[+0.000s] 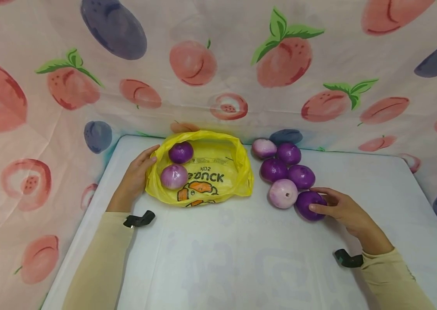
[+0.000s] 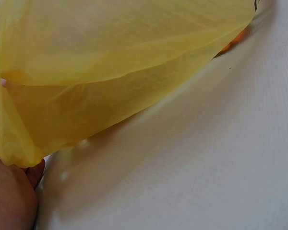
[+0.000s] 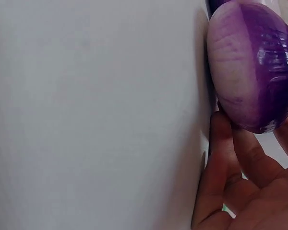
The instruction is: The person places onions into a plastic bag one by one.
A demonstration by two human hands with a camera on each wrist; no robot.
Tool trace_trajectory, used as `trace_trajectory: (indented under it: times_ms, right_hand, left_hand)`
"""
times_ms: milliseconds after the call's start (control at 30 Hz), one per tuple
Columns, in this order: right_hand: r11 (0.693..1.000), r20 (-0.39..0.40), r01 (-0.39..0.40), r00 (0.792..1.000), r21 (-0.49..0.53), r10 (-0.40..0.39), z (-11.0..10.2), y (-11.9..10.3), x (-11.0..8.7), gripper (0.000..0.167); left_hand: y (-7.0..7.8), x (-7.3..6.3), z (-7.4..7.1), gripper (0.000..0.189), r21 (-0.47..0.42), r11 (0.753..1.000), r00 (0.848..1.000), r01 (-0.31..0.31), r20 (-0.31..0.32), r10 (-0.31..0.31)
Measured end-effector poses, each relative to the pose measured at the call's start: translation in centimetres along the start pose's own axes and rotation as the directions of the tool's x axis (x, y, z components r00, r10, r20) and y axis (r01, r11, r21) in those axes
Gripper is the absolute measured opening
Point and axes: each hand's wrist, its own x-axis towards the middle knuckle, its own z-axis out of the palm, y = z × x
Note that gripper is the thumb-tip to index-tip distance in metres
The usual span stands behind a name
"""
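Observation:
A yellow plastic bag (image 1: 245,172) lies with its mouth spread wide, a dark purple onion (image 1: 181,153) and a paler onion (image 1: 174,176) inside at its left. My left hand (image 1: 135,174) holds the bag's left rim; in the left wrist view the yellow film (image 2: 110,105) meets that hand (image 2: 12,194). On the right, my right hand (image 1: 348,211) grips a purple onion (image 1: 306,206) at the near end of a cluster, thumb on its near side. The right wrist view shows fingers (image 3: 252,153) round the lower end of this onion (image 3: 252,67).
Several other onions, among them a pale one (image 1: 282,193) and a dark one (image 1: 274,171), sit close together right of the bag. A white table (image 1: 218,258) carries everything. Fruit-print cloth (image 1: 226,64) hangs behind and at both sides.

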Motion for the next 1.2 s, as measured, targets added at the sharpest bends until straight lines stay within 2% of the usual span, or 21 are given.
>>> trace_trajectory:
  times_ms: [200, 400, 900, 1200]
  right_hand:
    - [1.000, -0.029, 0.001, 1.000, 0.000, -0.001, 0.1, -0.2, 0.0, 0.069]
    - [1.000, -0.021, 0.011, 1.000, 0.023, -0.010, -0.1, -0.8, -0.5, 0.068]
    - [0.992, -0.031, 0.091, 0.996, 0.084, -0.088, 0.1, -3.4, -1.4, 0.061]
    - [0.980, -0.033, 0.133, 0.991, 0.151, -0.130, 1.0, -4.8, -1.0, 0.056]
  left_hand:
    - [-0.1, 0.1, -0.1, 0.052, -0.001, 1.000, 1.000, -0.003, -0.007, 0.003]
    - [0.0, 0.2, 0.1, 0.052, 0.004, 1.000, 1.000, -0.006, -0.010, 0.006]
    - [-0.2, 0.3, 0.0, 0.051, 0.006, 1.000, 1.000, 0.002, -0.013, -0.002]
    - [-0.1, 0.2, -0.1, 0.052, 0.018, 1.000, 1.000, 0.005, -0.019, -0.005]
